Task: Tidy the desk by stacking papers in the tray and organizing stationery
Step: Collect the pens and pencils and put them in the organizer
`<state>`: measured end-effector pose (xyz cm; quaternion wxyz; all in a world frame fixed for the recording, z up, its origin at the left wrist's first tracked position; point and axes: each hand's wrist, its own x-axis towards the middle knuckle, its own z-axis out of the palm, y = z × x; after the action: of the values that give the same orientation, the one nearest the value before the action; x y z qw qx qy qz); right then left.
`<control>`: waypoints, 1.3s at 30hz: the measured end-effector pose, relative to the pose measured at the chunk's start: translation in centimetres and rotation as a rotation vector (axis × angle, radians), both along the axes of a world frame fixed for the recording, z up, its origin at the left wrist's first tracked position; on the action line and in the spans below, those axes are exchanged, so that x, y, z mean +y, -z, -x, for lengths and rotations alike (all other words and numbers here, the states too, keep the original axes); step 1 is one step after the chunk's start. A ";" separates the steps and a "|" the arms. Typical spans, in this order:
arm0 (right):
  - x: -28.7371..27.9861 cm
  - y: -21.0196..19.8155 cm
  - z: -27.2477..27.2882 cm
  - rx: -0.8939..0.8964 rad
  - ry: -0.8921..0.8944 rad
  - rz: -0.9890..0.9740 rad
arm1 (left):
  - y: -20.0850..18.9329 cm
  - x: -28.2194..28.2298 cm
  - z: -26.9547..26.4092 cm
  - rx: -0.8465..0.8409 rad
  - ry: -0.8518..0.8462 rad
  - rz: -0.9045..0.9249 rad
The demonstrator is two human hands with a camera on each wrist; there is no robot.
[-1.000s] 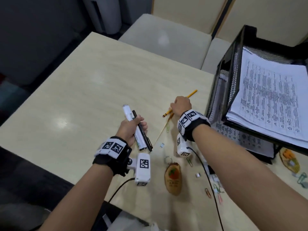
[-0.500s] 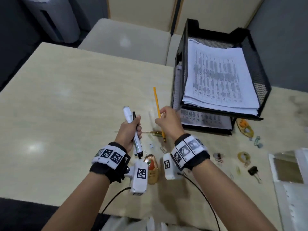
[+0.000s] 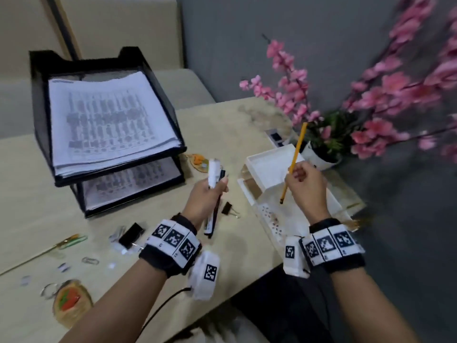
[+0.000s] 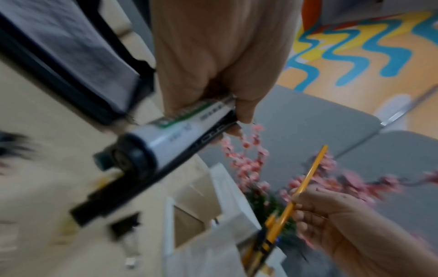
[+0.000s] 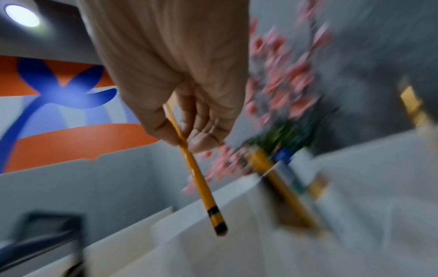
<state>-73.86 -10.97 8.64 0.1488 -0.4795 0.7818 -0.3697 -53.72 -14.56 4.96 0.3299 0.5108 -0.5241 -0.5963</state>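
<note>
Head view shows the right hand (image 3: pixel 305 186) pinching a yellow pencil (image 3: pixel 294 163) near its middle, dark end down, held steeply over the white organizer (image 3: pixel 265 167) at the desk's right end. The right wrist view confirms thumb and fingertips (image 5: pixel 201 139) closed on the shaft, with the dark end clear of the white walls below. The left hand (image 3: pixel 206 198) is wrapped round a white marker (image 3: pixel 213 173) and a black pen (image 3: pixel 217 201) together, held above the desk (image 3: pixel 222 120) between the paper tray (image 3: pixel 40 115) and the organizer.

Judgement: the stationery step is in hand; the papers (image 3: pixel 108 122) already lie stacked in the black tray. The next move appears to be lowering the pencil, dark end first, into a compartment. Another yellow pencil (image 5: pixel 282 189) and a blue-capped item already stand in one slot, though blur leaves the exact compartment uncertain. The drop calls for a near-upright shaft and a late release.

Edges: the organizer sits near the desk's front right edge, with pink blossom branches (image 3: pixel 371 95) just behind and above it. Open room lies on the bare desk between the two hands. A binder clip (image 3: pixel 228 209), paper clips (image 3: pixel 90 260) and a keychain (image 3: pixel 68 299) lie loose on the left.
</note>
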 end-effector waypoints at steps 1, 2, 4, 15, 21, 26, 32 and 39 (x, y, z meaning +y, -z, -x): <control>0.1 -0.4 2.1 0.023 0.064 0.034 | -0.8 -0.3 2.0 -0.028 0.035 0.060; 0.2 -0.7 4.0 0.044 0.119 0.050 | -1.7 -0.6 4.1 -0.030 0.064 0.113; 0.3 -0.5 7.0 0.063 0.187 0.021 | -3.2 -1.3 8.2 -0.009 0.094 0.185; 0.5 1.9 12.3 -0.122 0.084 -0.130 | -1.8 -2.3 21.2 -0.106 0.128 0.188; 0.0 -1.6 14.0 -0.218 0.019 0.068 | 0.7 -1.6 22.9 -0.400 0.247 0.293; -1.2 -1.8 12.5 -0.091 -0.155 -0.032 | 1.2 -1.2 23.2 -0.418 0.287 0.405; -1.0 -2.6 13.6 -0.105 -0.106 0.049 | 0.6 -1.3 21.9 -0.286 0.351 0.372; -0.6 -4.4 16.1 -0.111 -0.009 0.118 | 1.6 -1.7 20.8 -0.259 0.384 0.389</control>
<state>-89.93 -11.56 13.04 0.1651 -0.4697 0.7471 -0.4404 -74.55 -16.27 3.36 0.2330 0.4014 -0.7531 -0.4662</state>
